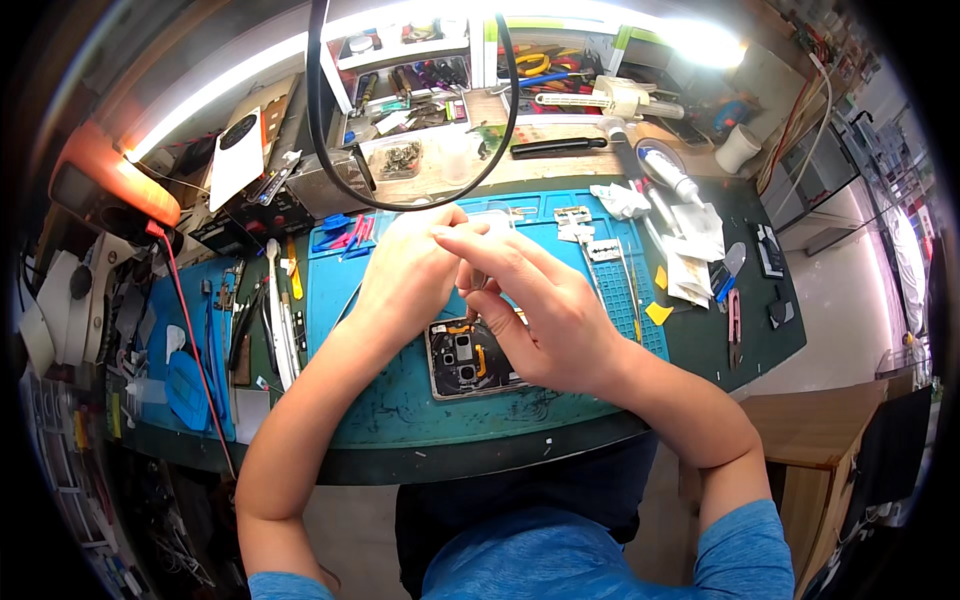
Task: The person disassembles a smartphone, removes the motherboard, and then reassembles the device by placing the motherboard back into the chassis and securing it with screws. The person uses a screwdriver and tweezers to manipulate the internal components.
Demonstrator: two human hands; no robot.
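My left hand and my right hand meet, touching, above the middle of the teal silicone mat. The fingers of my left hand are bent and largely hidden behind my right hand. The index finger of my right hand lies over them, and its thumb is bent inward around something small that I cannot make out. Below them lies an opened phone with dark internals, camera modules and an orange flex cable, partly covered by my right hand. A razor blade and tweezers lie to the right.
A black cable loop hangs over the bench. An orange multimeter is at left, near long tools and a blue mat. Glue tubes, pink pliers and white wipes lie right. Tool trays stand behind.
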